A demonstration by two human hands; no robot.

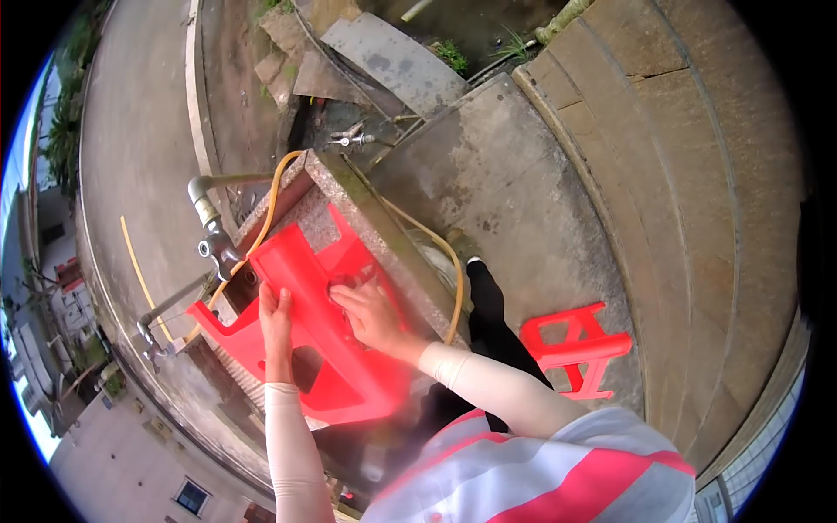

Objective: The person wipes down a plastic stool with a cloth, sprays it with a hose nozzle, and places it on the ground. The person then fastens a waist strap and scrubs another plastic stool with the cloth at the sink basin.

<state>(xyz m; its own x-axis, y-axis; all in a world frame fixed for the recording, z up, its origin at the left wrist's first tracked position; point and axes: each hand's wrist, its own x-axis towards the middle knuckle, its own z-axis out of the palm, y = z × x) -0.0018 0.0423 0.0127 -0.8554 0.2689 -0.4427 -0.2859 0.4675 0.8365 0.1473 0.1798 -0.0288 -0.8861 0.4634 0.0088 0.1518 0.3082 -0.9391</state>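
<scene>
A red plastic stool lies tipped over the concrete wash trough in front of me. My left hand is closed on the near left part of the stool, thumb against its surface. On the stool's right part, my right hand presses with bent fingers close together. Whatever might be under those fingertips is hidden. A metal tap on a bent pipe stands just left of the stool, and a yellow hose runs past it.
The speckled trough rim borders the stool. A second, smaller red stool stands on the concrete floor to the right, beside my leg. Another tap is at left, and one more lies beyond the trough. Stone steps rise at right.
</scene>
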